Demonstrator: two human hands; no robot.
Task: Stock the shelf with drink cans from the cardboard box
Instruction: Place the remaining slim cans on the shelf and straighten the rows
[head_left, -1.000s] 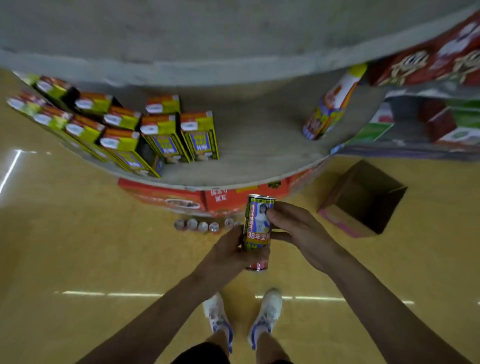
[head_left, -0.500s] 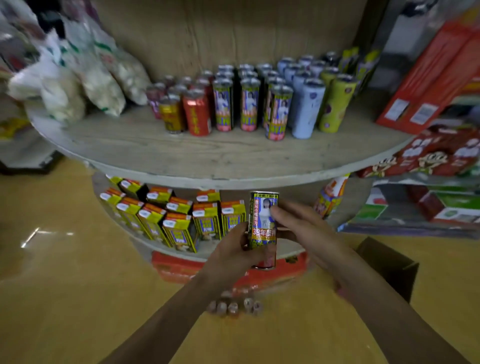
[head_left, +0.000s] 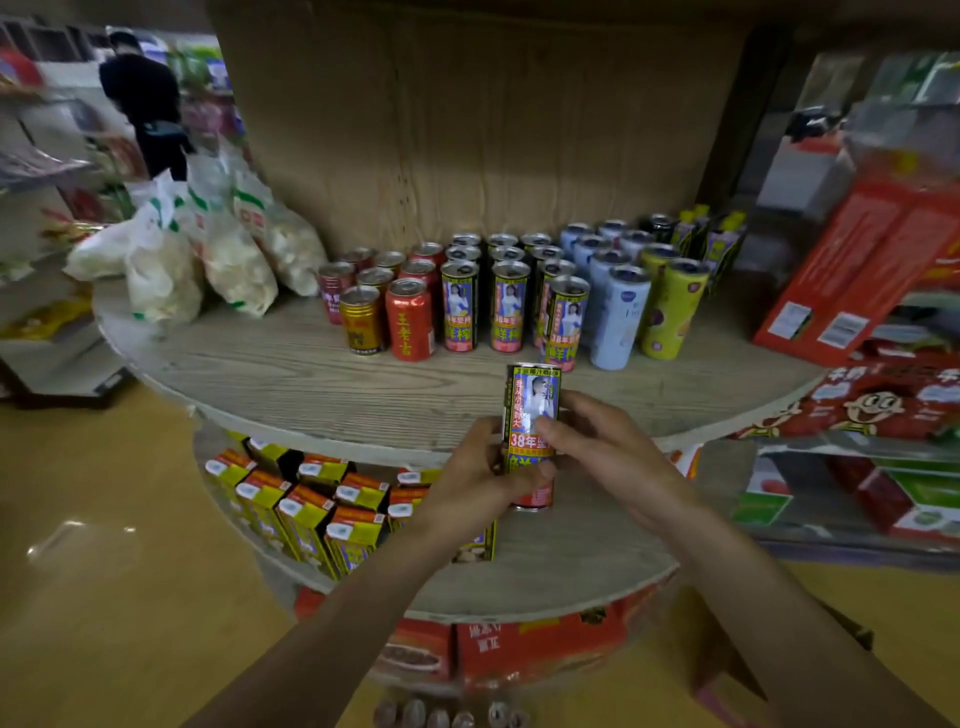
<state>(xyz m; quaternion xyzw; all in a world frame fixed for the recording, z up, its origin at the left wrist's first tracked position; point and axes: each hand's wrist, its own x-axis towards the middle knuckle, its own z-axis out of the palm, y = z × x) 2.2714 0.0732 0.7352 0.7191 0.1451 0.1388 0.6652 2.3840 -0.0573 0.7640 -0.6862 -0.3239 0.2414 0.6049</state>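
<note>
While the can (head_left: 531, 434) stood upright, long axis vertical, the left hand (head_left: 480, 478) gripped its lower half w/ curled fingers & the right hand (head_left: 608, 452) pinched its middle, both approx. equally near. Matching cans (head_left: 566, 322) sat just beyond the fingertips, up & fwd, on the shelf (head_left: 311, 374), w/ bare board in front of them. The box (head_left: 722, 670) lay below the right forearm.

Yellow-green cans on pale, grey-brown wood grain.
The held can (head_left: 532, 415) is yellow-green with a blue panel, a white-clad figure and a red foot (a red band above it bears a pale "38"). The matching cans (head_left: 460, 312) on the shelf (head_left: 311, 374) repeat this pattern. Beside them stand red cans (head_left: 410, 327) with yellow lettering, a gold can (head_left: 362, 322), pale blue cans (head_left: 618, 317) and a lime can (head_left: 672, 312) with purple spots. The cartons (head_left: 306, 525) below are yellow with orange tops, and the floor (head_left: 104, 571) is ochre.
</note>
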